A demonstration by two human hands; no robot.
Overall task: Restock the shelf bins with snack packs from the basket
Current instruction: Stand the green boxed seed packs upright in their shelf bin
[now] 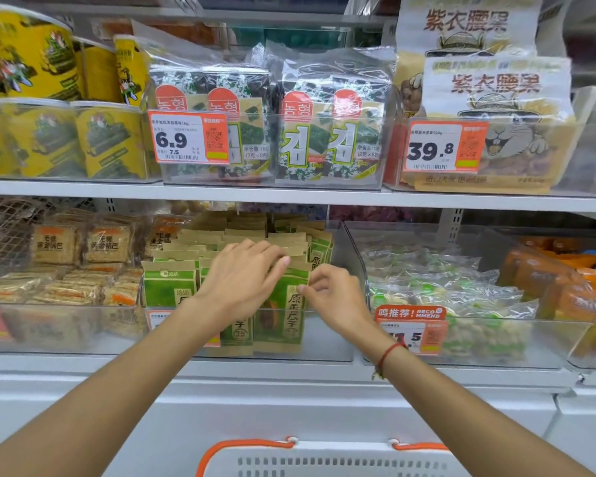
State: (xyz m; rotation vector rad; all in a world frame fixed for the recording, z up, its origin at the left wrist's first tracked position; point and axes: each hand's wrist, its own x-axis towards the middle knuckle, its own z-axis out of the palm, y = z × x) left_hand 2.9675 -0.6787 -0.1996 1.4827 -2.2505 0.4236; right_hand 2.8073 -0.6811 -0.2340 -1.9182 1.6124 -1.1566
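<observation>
Over the bin (324,346), both hands touch green packs (283,315).

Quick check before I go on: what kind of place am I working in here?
Most likely a snack aisle in a shop: clear shelf bins packed with snack packs, printed price tags clipped to the bin fronts, and a shopping basket below.

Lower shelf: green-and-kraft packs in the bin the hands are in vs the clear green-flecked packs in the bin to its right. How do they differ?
The green-and-kraft paper snack packs are opaque and stand upright in rows; the clear plastic green-flecked packs show their contents and lie heaped loosely. The left hand rests on the kraft packs and the right hand pinches one; neither touches the clear packs. Both sit in clear plastic bins on the lower shelf, each with an orange price tag in front.
</observation>
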